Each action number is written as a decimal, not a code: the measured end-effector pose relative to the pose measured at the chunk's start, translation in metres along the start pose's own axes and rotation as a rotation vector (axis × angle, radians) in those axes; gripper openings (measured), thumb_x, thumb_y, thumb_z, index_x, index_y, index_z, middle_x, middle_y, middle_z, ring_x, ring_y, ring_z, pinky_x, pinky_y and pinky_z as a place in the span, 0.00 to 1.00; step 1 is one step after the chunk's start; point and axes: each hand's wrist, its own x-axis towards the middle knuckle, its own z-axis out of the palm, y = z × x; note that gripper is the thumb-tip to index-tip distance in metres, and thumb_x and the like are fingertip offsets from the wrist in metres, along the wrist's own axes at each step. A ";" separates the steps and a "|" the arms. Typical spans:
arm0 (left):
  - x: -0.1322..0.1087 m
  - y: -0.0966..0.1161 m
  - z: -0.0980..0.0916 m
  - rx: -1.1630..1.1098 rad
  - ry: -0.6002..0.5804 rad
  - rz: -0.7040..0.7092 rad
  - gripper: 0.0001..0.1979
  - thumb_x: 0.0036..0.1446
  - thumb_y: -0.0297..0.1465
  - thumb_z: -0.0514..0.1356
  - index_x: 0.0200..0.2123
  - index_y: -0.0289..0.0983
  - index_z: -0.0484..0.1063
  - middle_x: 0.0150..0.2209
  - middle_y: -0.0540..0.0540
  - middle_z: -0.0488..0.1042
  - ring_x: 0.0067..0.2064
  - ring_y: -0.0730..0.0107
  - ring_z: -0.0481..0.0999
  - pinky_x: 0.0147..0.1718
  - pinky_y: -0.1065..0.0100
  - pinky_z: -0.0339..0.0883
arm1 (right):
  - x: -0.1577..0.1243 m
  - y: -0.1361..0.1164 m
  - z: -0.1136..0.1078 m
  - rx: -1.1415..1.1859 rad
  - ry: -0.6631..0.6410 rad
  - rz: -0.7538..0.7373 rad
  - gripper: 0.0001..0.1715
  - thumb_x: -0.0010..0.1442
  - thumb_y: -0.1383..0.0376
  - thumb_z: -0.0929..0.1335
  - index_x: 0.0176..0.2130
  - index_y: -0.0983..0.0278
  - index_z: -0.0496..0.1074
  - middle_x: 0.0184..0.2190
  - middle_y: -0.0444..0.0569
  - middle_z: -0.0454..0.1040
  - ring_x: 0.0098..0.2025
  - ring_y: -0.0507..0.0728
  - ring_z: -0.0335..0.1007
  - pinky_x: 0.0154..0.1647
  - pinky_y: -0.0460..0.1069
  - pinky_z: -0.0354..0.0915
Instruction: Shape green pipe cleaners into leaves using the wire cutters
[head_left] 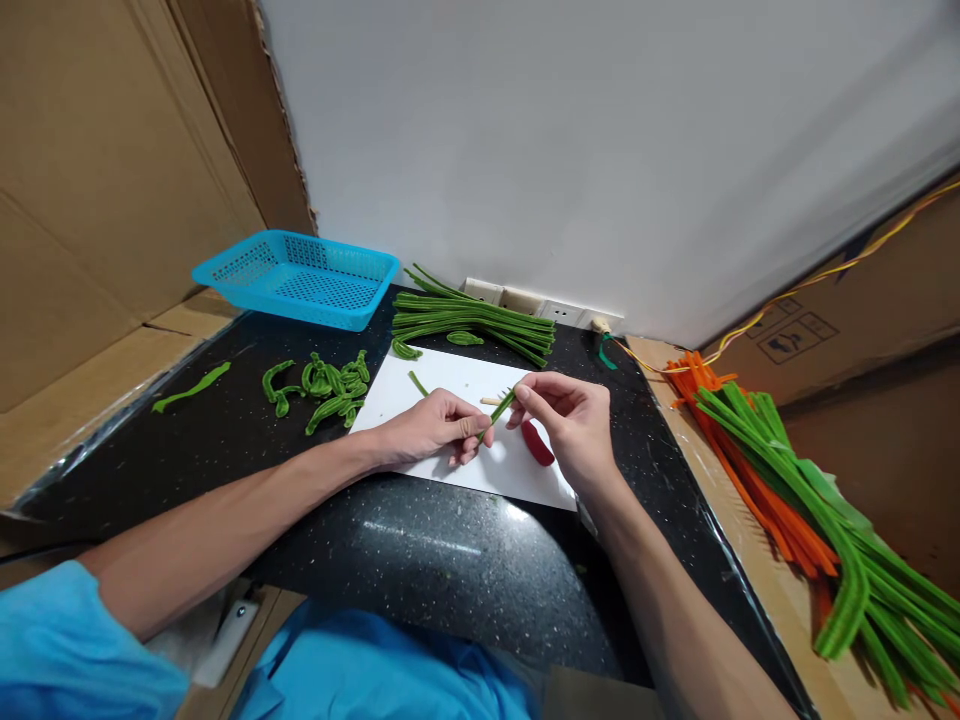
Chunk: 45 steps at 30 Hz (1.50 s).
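Over a white sheet (420,467), my left hand (442,430) and my right hand (566,410) both pinch a green pipe cleaner (496,410). The left fingers are closed on its lower part, and the right thumb and fingers grip its upper end. A loose end of green pipe cleaner (417,383) sticks out behind my left hand. Under my right hand lies a red curved object (538,445), partly covered, so I cannot tell its kind. A thin tan stick (490,401) shows between the hands.
Behind the sheet lies a bundle of green pipe cleaners (472,322). Left are several bent green pieces (330,385), a single green strip (191,388) and a blue basket (300,313). Orange (757,480) and green bundles (795,470) lie right, near a yellow cable (757,300) and wall sockets (559,312).
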 end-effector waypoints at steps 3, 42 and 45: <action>0.000 0.000 -0.002 -0.025 -0.035 -0.019 0.25 0.56 0.51 0.72 0.31 0.31 0.78 0.20 0.50 0.69 0.23 0.74 0.71 0.21 0.73 0.62 | 0.001 0.001 -0.002 0.008 -0.028 0.024 0.15 0.59 0.53 0.79 0.32 0.63 0.82 0.24 0.47 0.79 0.25 0.54 0.75 0.29 0.50 0.73; 0.002 0.002 0.004 0.000 0.041 0.058 0.20 0.61 0.44 0.71 0.36 0.30 0.78 0.27 0.45 0.78 0.23 0.72 0.79 0.20 0.73 0.74 | 0.006 0.007 -0.001 0.035 -0.058 0.161 0.18 0.55 0.52 0.80 0.32 0.64 0.80 0.24 0.46 0.78 0.22 0.53 0.74 0.27 0.48 0.70; 0.003 -0.001 0.003 0.030 0.091 0.067 0.20 0.62 0.44 0.69 0.33 0.30 0.77 0.26 0.44 0.78 0.21 0.73 0.78 0.18 0.74 0.72 | 0.005 0.008 0.004 0.028 -0.078 0.179 0.19 0.55 0.51 0.80 0.32 0.65 0.80 0.24 0.47 0.78 0.22 0.52 0.73 0.27 0.48 0.71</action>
